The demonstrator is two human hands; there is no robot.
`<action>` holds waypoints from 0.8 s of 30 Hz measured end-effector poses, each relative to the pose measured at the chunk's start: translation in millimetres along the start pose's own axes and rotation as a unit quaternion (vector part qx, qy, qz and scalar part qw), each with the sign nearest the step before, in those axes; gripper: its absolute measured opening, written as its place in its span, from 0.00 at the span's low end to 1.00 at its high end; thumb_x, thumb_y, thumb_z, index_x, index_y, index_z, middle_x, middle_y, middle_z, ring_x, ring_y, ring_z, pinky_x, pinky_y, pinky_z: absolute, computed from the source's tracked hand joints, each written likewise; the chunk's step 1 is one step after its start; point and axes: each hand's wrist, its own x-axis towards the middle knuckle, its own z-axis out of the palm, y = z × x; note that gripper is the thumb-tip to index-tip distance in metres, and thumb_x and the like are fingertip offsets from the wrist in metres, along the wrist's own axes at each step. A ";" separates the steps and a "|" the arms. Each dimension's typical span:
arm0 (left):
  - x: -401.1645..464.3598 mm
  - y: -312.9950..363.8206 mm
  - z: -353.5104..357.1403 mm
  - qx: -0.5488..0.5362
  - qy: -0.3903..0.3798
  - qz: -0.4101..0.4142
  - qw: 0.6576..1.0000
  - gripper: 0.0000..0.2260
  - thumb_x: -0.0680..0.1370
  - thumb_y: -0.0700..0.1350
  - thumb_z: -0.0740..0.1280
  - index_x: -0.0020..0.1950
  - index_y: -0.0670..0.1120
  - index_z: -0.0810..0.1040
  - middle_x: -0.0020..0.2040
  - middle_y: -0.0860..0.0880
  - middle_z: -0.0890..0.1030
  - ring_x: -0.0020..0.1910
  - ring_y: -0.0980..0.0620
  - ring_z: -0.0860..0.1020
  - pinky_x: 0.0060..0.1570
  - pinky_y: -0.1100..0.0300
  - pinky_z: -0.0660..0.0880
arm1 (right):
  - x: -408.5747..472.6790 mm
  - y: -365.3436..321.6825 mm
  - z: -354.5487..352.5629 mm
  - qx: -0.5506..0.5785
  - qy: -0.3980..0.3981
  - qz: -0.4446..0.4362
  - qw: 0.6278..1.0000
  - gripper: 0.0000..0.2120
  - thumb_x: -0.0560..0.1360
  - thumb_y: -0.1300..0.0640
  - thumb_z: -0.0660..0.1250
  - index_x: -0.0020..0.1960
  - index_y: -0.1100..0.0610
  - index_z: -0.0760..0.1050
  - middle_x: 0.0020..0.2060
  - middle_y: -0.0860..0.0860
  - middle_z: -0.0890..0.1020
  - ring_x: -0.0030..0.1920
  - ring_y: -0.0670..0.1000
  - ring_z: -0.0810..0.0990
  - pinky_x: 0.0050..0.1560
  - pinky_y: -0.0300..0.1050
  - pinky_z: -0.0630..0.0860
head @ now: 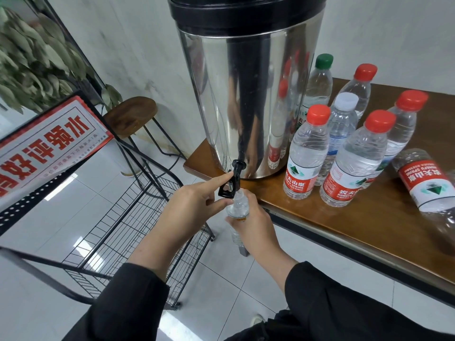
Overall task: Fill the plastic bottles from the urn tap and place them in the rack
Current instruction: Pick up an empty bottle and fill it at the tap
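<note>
While you hold the bottle under the tap, this is how the work stands:

Step in hand: you are filling one open plastic bottle (238, 209) at the urn tap (231, 181); I judge this as an early part of the task.

Left hand: your left hand (194, 208) has the forefinger stretched onto the black tap lever, the other fingers loosely bent; it holds nothing.

Right hand: your right hand (256, 226) is wrapped around the body of the bottle and carries it.

Bottle place: it hangs just off the edge of the wooden table (344, 217), its mouth touching or just below the spout; I cannot tell which.

Bottle direction: the long axis is close to upright, slightly tilted, the mouth pointing up to the tap.

Fill level: I cannot tell from this view.

Rack: the black wire rack (128, 217) at your left shows no bottle on the part I can see.

Left to do: six capped bottles (305, 153) stand beside the urn (248, 94), and one bottle (426, 183) lies on its side.
</note>
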 end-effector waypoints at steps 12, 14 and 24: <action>3.2 -3.0 -0.5 -0.001 -0.012 -0.002 1.000 0.29 0.74 0.61 0.67 0.74 0.66 0.64 0.31 0.56 0.72 0.30 0.55 0.71 0.33 0.66 0.68 | -0.9 -2.7 -1.6 -0.005 -0.004 0.002 1.000 0.37 0.73 0.49 0.76 0.74 0.40 0.59 0.65 0.44 0.75 0.65 0.47 0.75 0.51 0.33 0.70; 3.2 -2.5 -0.7 0.006 -0.015 0.000 1.000 0.29 0.74 0.61 0.67 0.74 0.66 0.64 0.32 0.55 0.73 0.31 0.54 0.72 0.33 0.64 0.69 | -1.1 -3.2 -2.0 -0.004 -0.003 0.000 1.000 0.37 0.73 0.48 0.76 0.74 0.41 0.59 0.65 0.44 0.75 0.65 0.47 0.75 0.52 0.33 0.70; 2.7 -1.8 -0.6 0.016 -0.006 0.007 1.000 0.30 0.73 0.62 0.66 0.75 0.64 0.65 0.33 0.53 0.75 0.32 0.53 0.75 0.34 0.63 0.70 | -1.2 -3.1 -1.9 0.001 0.001 0.006 1.000 0.37 0.73 0.49 0.76 0.75 0.41 0.59 0.67 0.46 0.75 0.67 0.49 0.75 0.53 0.36 0.72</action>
